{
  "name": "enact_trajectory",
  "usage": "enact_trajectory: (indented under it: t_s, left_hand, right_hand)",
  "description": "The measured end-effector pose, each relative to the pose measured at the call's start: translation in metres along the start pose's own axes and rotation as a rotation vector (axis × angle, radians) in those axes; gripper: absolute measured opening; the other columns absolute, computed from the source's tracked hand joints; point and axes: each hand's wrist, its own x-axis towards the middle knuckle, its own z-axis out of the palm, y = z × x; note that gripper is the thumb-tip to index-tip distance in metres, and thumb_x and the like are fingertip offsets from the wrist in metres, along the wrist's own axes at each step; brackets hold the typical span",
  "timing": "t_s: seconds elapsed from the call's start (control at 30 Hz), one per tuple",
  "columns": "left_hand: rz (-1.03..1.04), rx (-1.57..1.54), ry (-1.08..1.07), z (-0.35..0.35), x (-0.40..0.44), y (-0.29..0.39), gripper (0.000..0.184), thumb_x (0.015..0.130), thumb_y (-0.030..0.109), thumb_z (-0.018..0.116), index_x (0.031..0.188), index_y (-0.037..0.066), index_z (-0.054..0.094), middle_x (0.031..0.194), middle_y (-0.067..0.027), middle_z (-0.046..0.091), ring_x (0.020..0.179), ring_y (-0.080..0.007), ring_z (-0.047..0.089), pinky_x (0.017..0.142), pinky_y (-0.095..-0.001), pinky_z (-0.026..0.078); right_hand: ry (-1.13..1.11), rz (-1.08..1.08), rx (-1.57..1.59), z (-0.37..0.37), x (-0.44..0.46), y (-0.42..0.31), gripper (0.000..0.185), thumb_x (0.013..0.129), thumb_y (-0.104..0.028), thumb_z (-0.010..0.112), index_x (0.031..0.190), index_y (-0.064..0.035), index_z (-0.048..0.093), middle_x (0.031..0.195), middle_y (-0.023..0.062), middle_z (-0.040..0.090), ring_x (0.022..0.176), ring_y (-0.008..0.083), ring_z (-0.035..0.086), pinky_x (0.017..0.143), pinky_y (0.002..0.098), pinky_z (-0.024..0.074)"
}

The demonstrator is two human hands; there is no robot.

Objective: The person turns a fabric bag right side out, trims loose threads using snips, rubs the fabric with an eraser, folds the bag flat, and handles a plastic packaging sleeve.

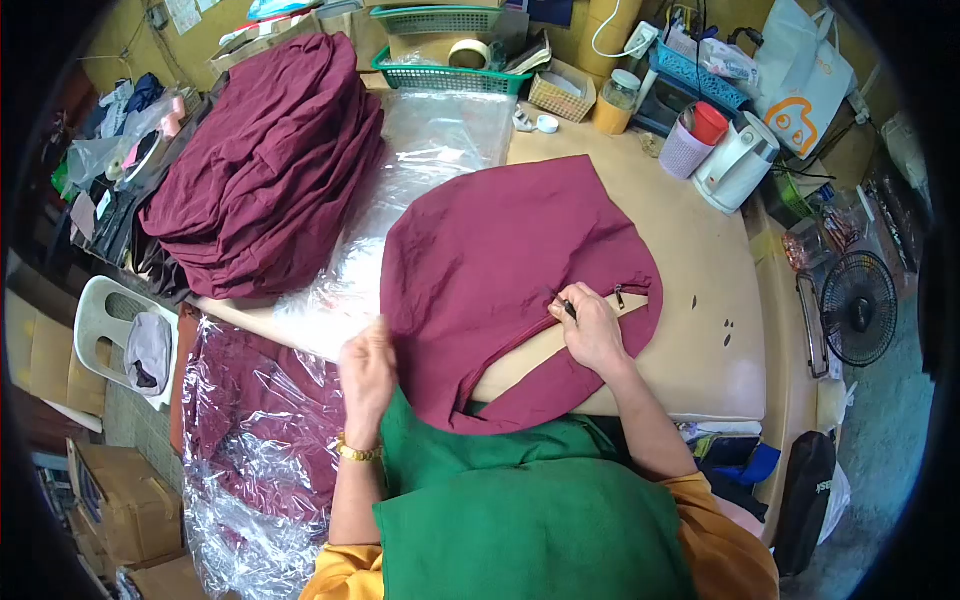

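A maroon fabric cover (490, 240), rounded in outline, lies spread on the table in front of me. A zipper edges the opening near its lower right, and a dark zipper pull (619, 296) shows there. My right hand (592, 332) is closed around a small dark tool (569, 309), whose tip points up and left at the cloth beside the zipper; its exact kind is mostly hidden by the fingers. My left hand (368, 362) is at the cover's lower left edge, fingers curled and smeared by motion, and I cannot tell whether it grips the cloth.
A tall pile of maroon fabric (270, 170) stands at the left, beside clear plastic sheets (450, 125). Plastic-wrapped maroon fabric (260, 430) lies lower left. Along the back are a green basket (450, 80), a jar (616, 100) and a white kettle (738, 165). A fan (858, 308) stands right.
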Motion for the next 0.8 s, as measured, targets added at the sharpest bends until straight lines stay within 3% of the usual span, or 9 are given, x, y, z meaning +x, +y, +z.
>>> enact_trajectory:
  t_s: [0.1, 0.17, 0.27, 0.33, 0.4, 0.5, 0.57, 0.67, 0.8]
  left_hand:
    - [0.25, -0.089, 0.143, -0.025, 0.007, -0.008, 0.034, 0.103, 0.028, 0.059, 0.076, 0.008, 0.054, 0.066, 0.0053, 0.05, 0.057, -0.0025, 0.034, 0.052, -0.021, 0.03]
    - [0.305, 0.259, 0.235, -0.035, 0.004, -0.002, 0.018, 0.098, 0.019, 0.066, 0.091, 0.004, 0.06, 0.078, 0.0017, 0.056, 0.064, -0.0036, 0.042, 0.056, -0.0219, 0.036]
    - [0.255, 0.227, 0.137, -0.031, 0.002, -0.008, 0.016, 0.092, 0.012, 0.071, 0.101, 0.001, 0.063, 0.085, -0.0012, 0.06, 0.065, -0.0069, 0.047, 0.059, -0.0232, 0.042]
    - [0.415, 0.342, 0.08, -0.015, -0.006, 0.002, 0.011, 0.087, 0.007, 0.073, 0.095, 0.001, 0.068, 0.087, -0.0055, 0.065, 0.07, -0.0132, 0.059, 0.064, -0.0272, 0.049]
    - [0.593, 0.41, -0.087, 0.008, -0.013, 0.012, 0.009, 0.085, 0.006, 0.074, 0.091, 0.001, 0.071, 0.088, -0.0092, 0.066, 0.074, -0.0196, 0.065, 0.066, -0.0313, 0.052]
    - [0.624, 0.43, -0.237, 0.044, -0.021, 0.013, 0.01, 0.083, 0.004, 0.074, 0.092, 0.001, 0.073, 0.087, -0.0117, 0.065, 0.076, -0.028, 0.066, 0.068, -0.0354, 0.054]
    - [0.595, 0.458, -0.259, 0.055, -0.015, 0.011, 0.011, 0.083, 0.006, 0.073, 0.094, 0.003, 0.074, 0.086, -0.0109, 0.065, 0.077, -0.0289, 0.067, 0.069, -0.0369, 0.055]
    - [0.587, 0.587, -0.451, 0.067, -0.002, -0.01, 0.012, 0.084, 0.014, 0.072, 0.092, 0.005, 0.074, 0.086, -0.0105, 0.064, 0.078, -0.028, 0.066, 0.07, -0.0386, 0.055]
    - [0.717, 0.625, -0.418, 0.069, -0.005, -0.012, 0.009, 0.079, 0.012, 0.077, 0.084, 0.005, 0.074, 0.081, -0.0093, 0.064, 0.076, -0.0276, 0.064, 0.067, -0.0369, 0.053]
  right_hand:
    - [-0.117, 0.179, 0.468, -0.02, 0.004, -0.008, 0.022, 0.098, -0.019, 0.062, 0.087, 0.0005, 0.058, 0.075, 0.006, 0.06, 0.068, 0.0149, 0.057, 0.065, 0.0317, 0.0452]
    - [0.311, 0.185, 0.366, -0.071, 0.01, -0.023, 0.02, 0.094, -0.014, 0.066, 0.087, 0.0004, 0.055, 0.073, 0.0022, 0.054, 0.068, 0.0074, 0.049, 0.063, 0.0268, 0.0431]
    - [0.436, 0.319, -0.007, -0.112, 0.042, 0.058, 0.02, 0.091, -0.017, 0.067, 0.096, 0.0014, 0.061, 0.082, 0.0101, 0.065, 0.075, 0.0155, 0.061, 0.07, 0.032, 0.0488]
    - [0.304, 0.202, -0.158, -0.1, 0.065, 0.139, 0.031, 0.089, -0.021, 0.069, 0.109, 0.0015, 0.065, 0.1, 0.0198, 0.07, 0.093, 0.0282, 0.068, 0.084, 0.0391, 0.0516]
    - [0.277, 0.21, -0.18, -0.088, 0.077, 0.159, 0.031, 0.09, -0.02, 0.069, 0.11, 0.0017, 0.065, 0.095, 0.0171, 0.07, 0.09, 0.0259, 0.068, 0.084, 0.0367, 0.0513]
    - [0.207, 0.163, -0.246, -0.09, 0.087, 0.156, 0.033, 0.09, -0.02, 0.068, 0.115, 0.0009, 0.065, 0.099, 0.0166, 0.069, 0.095, 0.0274, 0.068, 0.089, 0.0368, 0.0512]
    - [0.315, 0.074, -0.372, -0.093, 0.086, 0.117, 0.035, 0.088, -0.024, 0.07, 0.116, -0.0031, 0.065, 0.114, 0.0214, 0.064, 0.107, 0.0379, 0.063, 0.094, 0.0442, 0.0492]
    - [0.262, 0.083, -0.166, -0.087, 0.096, 0.099, 0.034, 0.088, -0.026, 0.07, 0.115, -0.0046, 0.065, 0.113, 0.0199, 0.061, 0.108, 0.037, 0.061, 0.094, 0.0449, 0.048]
    - [0.184, 0.053, -0.359, -0.066, 0.1, 0.106, 0.041, 0.088, -0.029, 0.072, 0.119, -0.0037, 0.065, 0.114, 0.0203, 0.059, 0.115, 0.0349, 0.056, 0.101, 0.0434, 0.043]
